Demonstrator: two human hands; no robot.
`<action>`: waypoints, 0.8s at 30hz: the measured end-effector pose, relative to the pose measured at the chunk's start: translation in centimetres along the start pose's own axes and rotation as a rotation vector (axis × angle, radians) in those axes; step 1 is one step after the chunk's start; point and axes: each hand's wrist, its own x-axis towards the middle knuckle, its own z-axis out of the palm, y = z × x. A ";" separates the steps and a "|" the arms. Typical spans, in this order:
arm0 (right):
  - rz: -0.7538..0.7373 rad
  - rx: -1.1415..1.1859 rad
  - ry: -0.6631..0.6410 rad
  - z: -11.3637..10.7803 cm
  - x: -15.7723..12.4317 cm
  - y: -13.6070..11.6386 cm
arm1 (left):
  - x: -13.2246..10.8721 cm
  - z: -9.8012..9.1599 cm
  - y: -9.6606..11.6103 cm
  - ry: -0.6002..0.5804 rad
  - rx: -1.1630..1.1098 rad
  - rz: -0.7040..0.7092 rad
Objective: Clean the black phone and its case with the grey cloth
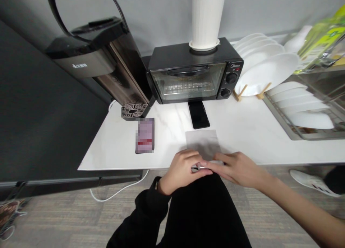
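Observation:
A pale, greyish square sheet of paper (203,138) lies at the counter's front edge, and both hands meet over its near side. My left hand (184,169) is closed, thumb and fingers pinching a small, thin, pale thing (199,166) that looks like a rolled or folded bit of paper. From the right, my right hand (237,168) reaches in with its fingertips closed on the same pale piece. Whether this piece is part of the sheet is hidden by the fingers. Just beyond the sheet lies a black phone (198,114).
A purple-screened phone (145,136) lies to the left, before a dark drinks machine (107,61). Behind stands a toaster oven (188,75) carrying a white paper cup (207,20). White plates (266,68) and a sink (293,133) are right. Another person's shoe (312,182) shows below.

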 end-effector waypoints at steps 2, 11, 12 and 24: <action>-0.024 0.053 0.006 0.1 -0.1 -1.0 | 0.2 0.8 1.2 -0.041 -0.015 0.013; -0.022 0.145 0.002 0.0 -1.1 -0.9 | 1.7 0.2 1.9 -0.140 0.009 -0.001; -0.022 0.148 0.005 0.0 -1.1 -0.9 | 1.7 0.3 1.9 -0.134 0.003 -0.002; -0.018 0.224 0.001 0.7 -0.6 -0.5 | 1.3 -0.3 1.7 -0.060 -0.088 -0.004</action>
